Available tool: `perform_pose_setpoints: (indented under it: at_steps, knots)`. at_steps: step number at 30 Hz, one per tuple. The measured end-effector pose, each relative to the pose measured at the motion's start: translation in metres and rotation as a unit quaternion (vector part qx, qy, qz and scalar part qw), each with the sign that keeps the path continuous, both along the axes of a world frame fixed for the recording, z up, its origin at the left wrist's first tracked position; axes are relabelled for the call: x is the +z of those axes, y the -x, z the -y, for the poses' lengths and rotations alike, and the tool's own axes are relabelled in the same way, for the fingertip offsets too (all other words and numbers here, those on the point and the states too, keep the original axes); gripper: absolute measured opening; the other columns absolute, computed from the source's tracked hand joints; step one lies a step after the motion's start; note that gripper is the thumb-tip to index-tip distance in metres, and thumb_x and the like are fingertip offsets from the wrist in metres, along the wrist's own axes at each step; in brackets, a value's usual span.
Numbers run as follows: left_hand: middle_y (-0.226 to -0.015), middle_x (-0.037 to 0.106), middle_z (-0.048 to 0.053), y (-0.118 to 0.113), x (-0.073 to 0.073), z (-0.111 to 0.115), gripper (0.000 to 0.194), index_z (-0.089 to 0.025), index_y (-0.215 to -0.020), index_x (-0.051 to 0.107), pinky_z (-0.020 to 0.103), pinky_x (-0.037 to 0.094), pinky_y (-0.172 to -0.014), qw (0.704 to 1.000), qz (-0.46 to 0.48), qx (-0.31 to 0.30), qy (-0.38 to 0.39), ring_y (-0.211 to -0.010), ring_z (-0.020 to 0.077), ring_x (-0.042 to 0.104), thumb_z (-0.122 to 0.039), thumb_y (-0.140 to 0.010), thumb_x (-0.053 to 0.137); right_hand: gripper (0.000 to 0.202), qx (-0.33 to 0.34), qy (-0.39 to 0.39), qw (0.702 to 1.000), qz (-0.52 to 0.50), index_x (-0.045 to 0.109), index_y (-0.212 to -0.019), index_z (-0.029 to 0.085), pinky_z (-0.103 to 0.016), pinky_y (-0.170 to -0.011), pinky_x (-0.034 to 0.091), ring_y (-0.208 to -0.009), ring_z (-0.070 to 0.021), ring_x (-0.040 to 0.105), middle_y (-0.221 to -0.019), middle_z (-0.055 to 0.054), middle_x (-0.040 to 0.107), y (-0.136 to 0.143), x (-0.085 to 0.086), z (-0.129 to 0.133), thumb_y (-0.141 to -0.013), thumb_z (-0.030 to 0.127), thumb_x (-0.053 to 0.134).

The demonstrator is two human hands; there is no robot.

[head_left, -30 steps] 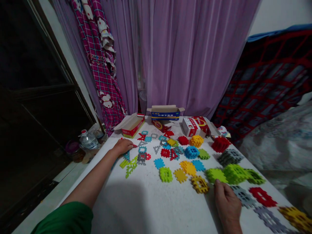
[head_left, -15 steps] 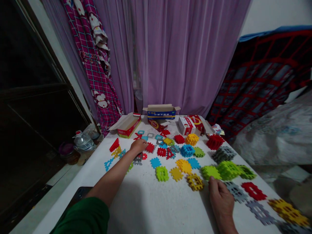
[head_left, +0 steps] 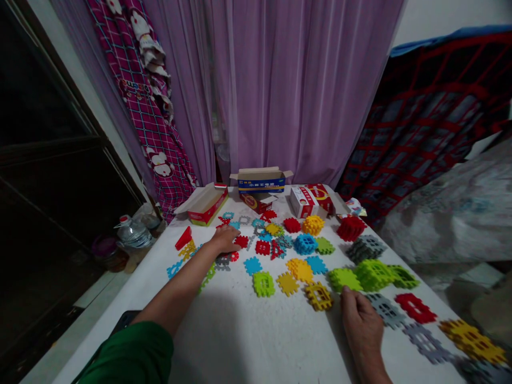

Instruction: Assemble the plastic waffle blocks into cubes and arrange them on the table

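Note:
My left hand reaches across the table into loose plastic interlocking tiles. Its fingers are stretched out, the tips beside a red tile; a firm grip on it is not visible. My right hand rests on the table with its fingers curled closed, thumb side up. Its fingertips are at the near edge of a light green tile stack; anything inside the fingers is hidden. To its left lies a dark yellow window-frame stack, and to its right a grey frame tile.
Stacks of blue, orange and dark red tiles stand toward the back right. Open cardboard boxes, including a blue one and a red-green one, line the far edge. A dark phone lies beside my left forearm.
The view has shifted slightly. My left hand has moved a little left, its fingers now more stretched out beside the red tile. My right hand stays at the green stack.

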State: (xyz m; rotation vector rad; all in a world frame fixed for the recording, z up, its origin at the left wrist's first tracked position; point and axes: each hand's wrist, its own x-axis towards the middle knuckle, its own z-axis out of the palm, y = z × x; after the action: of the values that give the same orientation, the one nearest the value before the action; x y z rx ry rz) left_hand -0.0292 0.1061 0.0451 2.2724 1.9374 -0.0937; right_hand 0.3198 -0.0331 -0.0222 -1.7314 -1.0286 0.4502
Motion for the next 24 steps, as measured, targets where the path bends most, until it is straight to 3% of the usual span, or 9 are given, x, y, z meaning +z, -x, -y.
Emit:
perform_pose_setpoints:
  at_steps: [8,13,16,19,24]
  knots:
    - [-0.132,0.058,0.008,0.005,-0.005,-0.012,0.050,-0.028,-0.112,0.067,0.045,0.033,-0.106,0.999,-0.012,-0.027,0.019,-0.126,0.0315,0.047,-0.043,-0.065,0.074,0.052,0.005,-0.027,1.000,-0.009,0.058,-0.061,0.019,-0.025,-0.057,0.039,-0.058,-0.0161,0.050,-0.056,0.000,0.056,0.000,-0.004,-0.001,-0.074,0.069,0.050]
    - [-0.121,0.067,0.009,-0.001,0.007,-0.017,0.054,-0.024,-0.120,0.063,0.039,0.039,-0.101,1.000,0.020,-0.013,-0.005,-0.116,0.0288,0.057,-0.053,-0.074,0.065,0.056,0.009,-0.031,0.999,-0.017,0.056,-0.057,0.019,-0.025,-0.056,0.041,-0.057,-0.0162,0.050,-0.052,0.001,0.051,0.002,-0.002,-0.002,-0.074,0.072,0.049]
    - [-0.118,0.070,0.005,-0.026,0.017,-0.025,0.054,-0.025,-0.121,0.063,0.032,0.044,-0.093,0.996,0.082,-0.009,-0.035,-0.109,0.0246,0.062,-0.054,-0.075,0.066,0.056,0.009,-0.027,0.999,-0.018,0.057,-0.058,0.019,-0.025,-0.056,0.041,-0.058,-0.0166,0.051,-0.054,0.000,0.053,0.003,-0.003,-0.001,-0.075,0.072,0.048]
    - [-0.117,0.071,0.003,-0.067,0.024,-0.039,0.052,-0.027,-0.117,0.065,0.029,0.046,-0.089,0.992,0.108,0.005,-0.065,-0.107,0.0235,0.063,-0.056,-0.074,0.067,0.055,0.014,-0.037,0.999,-0.017,0.058,-0.059,0.019,-0.024,-0.056,0.041,-0.058,-0.0162,0.051,-0.055,0.001,0.053,0.003,-0.006,-0.002,-0.077,0.071,0.048]
    - [-0.113,0.072,0.007,-0.134,0.023,-0.073,0.055,-0.024,-0.111,0.067,0.032,0.047,-0.087,0.994,0.082,0.022,-0.075,-0.106,0.0269,0.064,-0.064,-0.073,0.063,0.056,0.011,-0.049,0.999,-0.020,0.056,-0.058,0.020,-0.023,-0.052,0.039,-0.053,-0.0145,0.048,-0.052,0.002,0.050,0.004,-0.009,-0.003,-0.078,0.071,0.048]
